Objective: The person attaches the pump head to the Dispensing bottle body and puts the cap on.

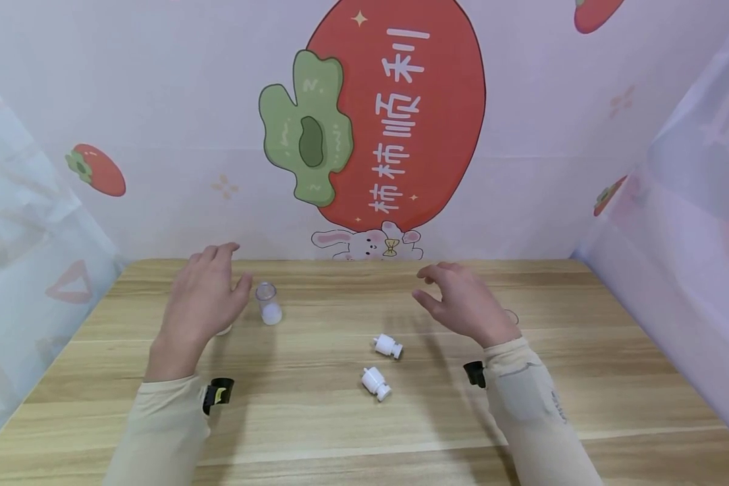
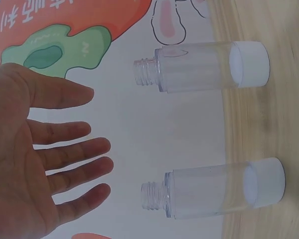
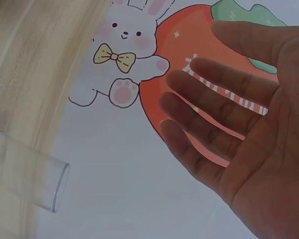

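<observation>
My left hand (image 1: 203,297) hovers over the left of the table, fingers apart and holding nothing. Just right of it stands a clear bottle (image 1: 268,304) with a white base. A second such bottle is mostly covered by that hand in the head view; the left wrist view shows both, the upper bottle (image 2: 189,67) and the lower bottle (image 2: 204,191), with bare threaded necks. Two white pump heads (image 1: 388,346) (image 1: 375,383) lie near the table's middle. My right hand (image 1: 464,300) is held above the table, relaxed, its palm bare. Beside it a clear cylindrical cover (image 3: 35,172) is partly visible.
The wooden table (image 1: 316,445) ends at a printed backdrop (image 1: 176,202) with persimmon pictures. Sheets of the same kind hang at the left and right sides. Black wrist mounts (image 1: 219,393) stick out from the sleeves.
</observation>
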